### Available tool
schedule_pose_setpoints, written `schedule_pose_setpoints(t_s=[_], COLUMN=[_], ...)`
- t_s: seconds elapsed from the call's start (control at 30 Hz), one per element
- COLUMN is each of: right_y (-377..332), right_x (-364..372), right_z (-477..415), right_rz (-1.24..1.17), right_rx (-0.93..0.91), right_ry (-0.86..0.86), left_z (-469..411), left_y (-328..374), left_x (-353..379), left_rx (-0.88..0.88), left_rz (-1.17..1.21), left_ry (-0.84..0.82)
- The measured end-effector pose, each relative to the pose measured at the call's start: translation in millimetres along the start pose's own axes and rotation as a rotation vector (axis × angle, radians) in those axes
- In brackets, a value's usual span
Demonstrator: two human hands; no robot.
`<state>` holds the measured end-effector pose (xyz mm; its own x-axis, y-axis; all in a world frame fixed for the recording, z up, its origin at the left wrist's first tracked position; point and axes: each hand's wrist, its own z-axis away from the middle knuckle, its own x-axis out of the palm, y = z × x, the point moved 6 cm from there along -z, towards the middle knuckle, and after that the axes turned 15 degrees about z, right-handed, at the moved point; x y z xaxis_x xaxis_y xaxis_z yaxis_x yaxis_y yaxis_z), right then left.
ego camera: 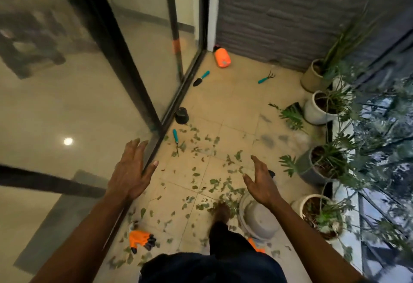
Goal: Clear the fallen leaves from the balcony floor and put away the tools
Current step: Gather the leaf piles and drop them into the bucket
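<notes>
Beige tiled balcony floor (234, 95) runs between a sliding glass door (134, 59) and a row of potted plants (317, 108). Clearing looks barely begun: small green fallen leaves (214, 182) lie scattered just beyond a round grey plastic basin (259, 218). Each grip is wide and holds nothing, left hand (131, 171) by the door track, right hand (260, 182) above the basin's far rim, with the leaves on the floor below and between them. The next move probably calls for bending down to gather them, perhaps after taking the orange work gloves (140, 239) at lower left. A teal-handled trowel (201, 78), teal-handled hand rake (266, 77) and teal-handled weeder (175, 138) lie farther ahead, well apart.
</notes>
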<state>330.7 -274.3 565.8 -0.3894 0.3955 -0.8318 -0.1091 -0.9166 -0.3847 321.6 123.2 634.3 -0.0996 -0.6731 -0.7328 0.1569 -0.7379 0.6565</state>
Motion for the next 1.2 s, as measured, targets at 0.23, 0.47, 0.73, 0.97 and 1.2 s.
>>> schedule_pose_setpoints(t_s=[0.23, 0.47, 0.73, 0.97, 1.2], right_y=[52.9, 82.4, 127.4, 197.8, 321.2], right_x=[-29.4, -26.1, 20.1, 122.9, 287.1], right_z=[-56.9, -105.4, -171.9, -286.6, -448.9], right_rz=[-0.078, -0.146, -0.097, -0.291, -0.33], right_rx=[0.066, 0.169, 0.359, 0.616, 0.657], right_ry=[-0.001, -0.059, -0.108, 0.009, 0.085], left_z=[-95.6, -164.4, -273.0, -374.2, -454.2], left_y=[72.2, 108.4, 82.0, -7.6, -107.3], left_x=[48.8, 103.7, 199.2, 383.5, 604.4], left_rx=[0.094, 0.149, 0.194, 0.262, 0.404], left_rz=[-0.099, -0.231, -0.224, -0.208, -0.144], left_ry=[-0.067, -0.198, -0.402, -0.535, -0.536])
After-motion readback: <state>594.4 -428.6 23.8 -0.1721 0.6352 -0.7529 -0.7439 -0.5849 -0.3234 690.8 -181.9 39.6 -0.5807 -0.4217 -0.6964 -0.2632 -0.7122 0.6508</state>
